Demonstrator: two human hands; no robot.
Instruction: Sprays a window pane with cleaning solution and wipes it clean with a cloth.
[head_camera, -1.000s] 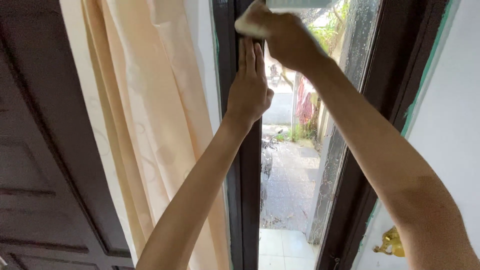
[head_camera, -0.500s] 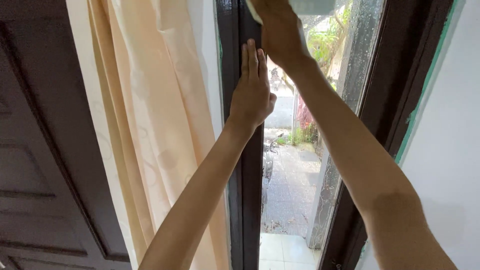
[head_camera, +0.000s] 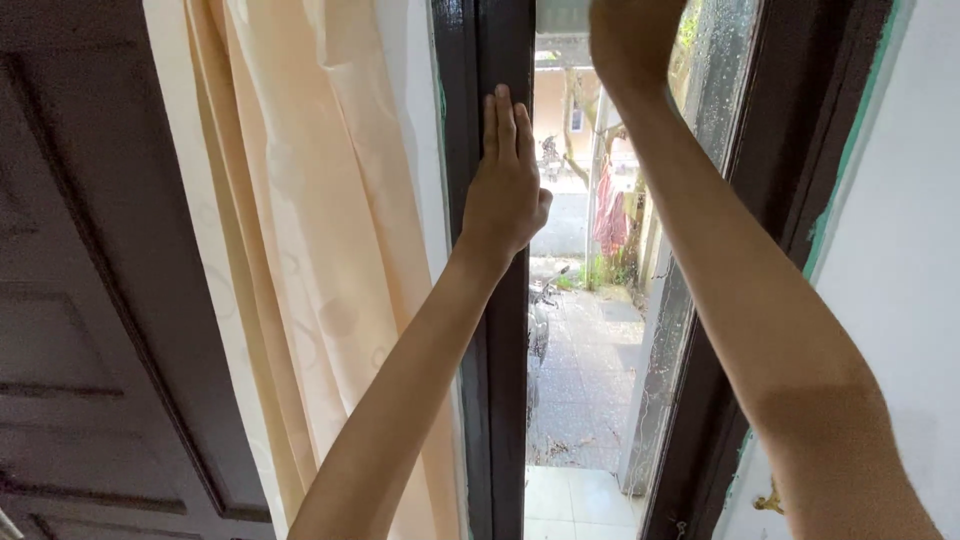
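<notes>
Left hand (head_camera: 503, 195): fingers (head_camera: 503, 125) straight and pressed together, laid flat against the dark window frame (head_camera: 500, 340), palm on its narrow upright. Right hand (head_camera: 632, 35): raised above and to the right of the left fingers, cut off by the top edge of the view; whether its fingers are spread, closed or pinching anything cannot be told. Just right of the left fingers lies the open gap between the frame and the wet, spotted glass pane (head_camera: 715, 90), swung outward, with a paved yard beyond. To the left of the fingers hangs a cream curtain (head_camera: 300, 250), and further left a dark panelled door (head_camera: 90, 300).

Hazards, as judgement: the left fingers rest beside the closing edge, so a pane swinging back could pinch them. The glass looks wet; a reaching right hand may slip on it. With both arms stretched high, balance is less secure, and leaning weight on the frame could shift it.
</notes>
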